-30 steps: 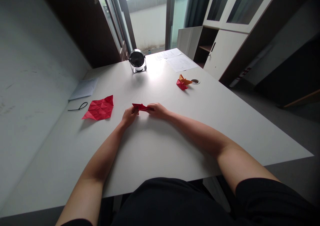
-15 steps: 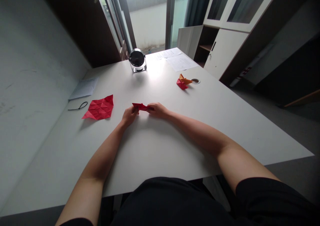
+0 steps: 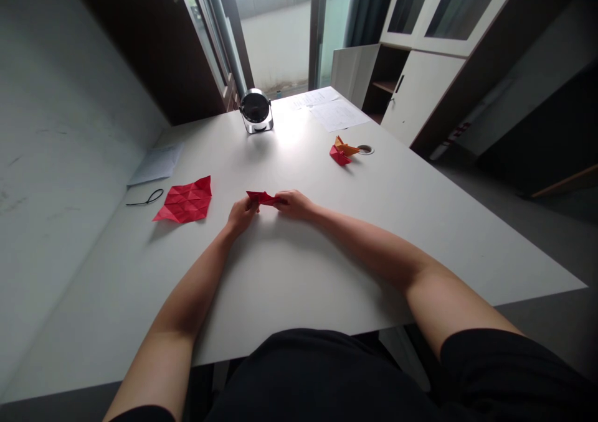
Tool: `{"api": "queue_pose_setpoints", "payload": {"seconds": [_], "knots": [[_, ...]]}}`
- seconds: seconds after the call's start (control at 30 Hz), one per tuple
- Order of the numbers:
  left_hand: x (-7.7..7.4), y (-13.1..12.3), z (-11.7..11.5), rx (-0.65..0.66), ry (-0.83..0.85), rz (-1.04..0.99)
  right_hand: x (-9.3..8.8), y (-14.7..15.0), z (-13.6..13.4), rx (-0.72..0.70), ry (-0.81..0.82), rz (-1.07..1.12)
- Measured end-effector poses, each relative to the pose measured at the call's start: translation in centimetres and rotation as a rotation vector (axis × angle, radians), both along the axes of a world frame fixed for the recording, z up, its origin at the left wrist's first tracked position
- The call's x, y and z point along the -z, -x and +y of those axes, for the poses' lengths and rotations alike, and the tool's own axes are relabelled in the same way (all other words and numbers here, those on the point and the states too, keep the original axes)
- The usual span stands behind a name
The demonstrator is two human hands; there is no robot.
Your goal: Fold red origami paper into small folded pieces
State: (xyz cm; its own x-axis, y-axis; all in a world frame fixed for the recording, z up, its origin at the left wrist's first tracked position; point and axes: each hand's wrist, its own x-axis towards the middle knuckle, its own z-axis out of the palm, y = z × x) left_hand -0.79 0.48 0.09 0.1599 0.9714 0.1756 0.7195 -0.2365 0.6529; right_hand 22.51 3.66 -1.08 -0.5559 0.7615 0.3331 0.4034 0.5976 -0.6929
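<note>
Between my two hands is a piece of folded red paper (image 3: 265,198), held just above the table. My left hand (image 3: 243,215) pinches its left end, and my right hand (image 3: 294,204) grips the right end. Parts of the paper are hidden by the fingers. To the left lies a creased red sheet (image 3: 187,200), opened out with its corners lifted. Farther off to the right, a red folded paper piece (image 3: 339,155) touches an orange folded paper piece (image 3: 347,146).
A round black-faced device on a metal stand (image 3: 256,109) stands at the back. Printed papers (image 3: 337,114) lie at the far right corner, beyond a cable hole (image 3: 366,150). A black cable tie (image 3: 150,197) and another paper (image 3: 156,164) lie along the left wall.
Hardly anything differs. Both hands keep hold of the folded red paper in the same place, and the whole view has shifted very slightly.
</note>
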Motion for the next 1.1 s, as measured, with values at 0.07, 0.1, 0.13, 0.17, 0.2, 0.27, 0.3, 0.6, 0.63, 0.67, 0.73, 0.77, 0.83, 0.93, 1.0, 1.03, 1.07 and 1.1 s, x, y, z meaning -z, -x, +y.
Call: {"api": "queue_pose_setpoints", "payload": {"seconds": [0.07, 0.1, 0.13, 0.17, 0.2, 0.27, 0.3, 0.6, 0.63, 0.67, 0.73, 0.77, 0.83, 0.93, 1.0, 1.03, 1.07, 1.1], "knots": [[-0.06, -0.06, -0.05, 0.001, -0.005, -0.003, -0.11, -0.03, -0.07, -0.002, -0.002, -0.002], [-0.07, -0.07, -0.06, 0.001, -0.007, -0.005, -0.17, -0.04, -0.11, -0.004, -0.003, -0.003], [-0.08, -0.09, -0.06, 0.002, -0.007, -0.006, -0.22, -0.05, -0.15, -0.004, -0.003, -0.004], [-0.07, -0.09, -0.05, 0.003, -0.005, -0.008, -0.27, -0.05, -0.19, -0.004, -0.002, -0.006], [-0.06, -0.08, -0.03, 0.004, -0.003, -0.008, -0.32, -0.05, -0.22, -0.005, 0.0, -0.007], [-0.03, -0.04, 0.0, 0.008, 0.002, -0.009, -0.39, -0.02, -0.25, -0.002, 0.0, -0.009], [-0.03, -0.02, 0.0, 0.009, 0.001, -0.01, -0.4, 0.0, -0.25, 0.0, -0.002, -0.01], [0.02, -0.07, 0.0, 0.004, -0.013, -0.003, -0.54, -0.04, -0.29, 0.0, -0.022, -0.01], [0.01, -0.08, 0.0, 0.006, -0.016, -0.004, -0.55, -0.04, -0.31, -0.001, -0.021, -0.008], [-0.01, -0.07, 0.0, 0.009, -0.019, -0.003, -0.56, -0.04, -0.33, -0.003, -0.02, -0.007], [-0.08, -0.06, -0.02, 0.015, -0.025, -0.001, -0.58, -0.03, -0.38, -0.003, -0.016, 0.0], [-0.11, -0.06, -0.03, 0.017, -0.025, 0.0, -0.59, -0.02, -0.39, -0.001, -0.014, 0.004], [-0.17, -0.07, -0.05, 0.015, -0.022, 0.004, -0.63, -0.02, -0.41, 0.001, -0.009, 0.008], [-0.2, -0.09, -0.06, 0.012, -0.016, 0.01, -0.7, -0.05, -0.39, -0.004, -0.002, 0.002], [-0.19, -0.12, -0.05, 0.013, -0.02, 0.007, -0.74, -0.08, -0.36, -0.007, -0.002, -0.002], [-0.19, -0.13, -0.04, 0.014, -0.021, 0.004, -0.76, -0.09, -0.36, -0.008, -0.003, -0.002], [-0.18, -0.14, -0.04, 0.014, -0.021, 0.002, -0.79, -0.09, -0.36, -0.008, -0.005, -0.003], [-0.18, -0.15, -0.04, 0.015, -0.019, 0.001, -0.82, -0.08, -0.36, -0.006, -0.005, -0.004]]}}
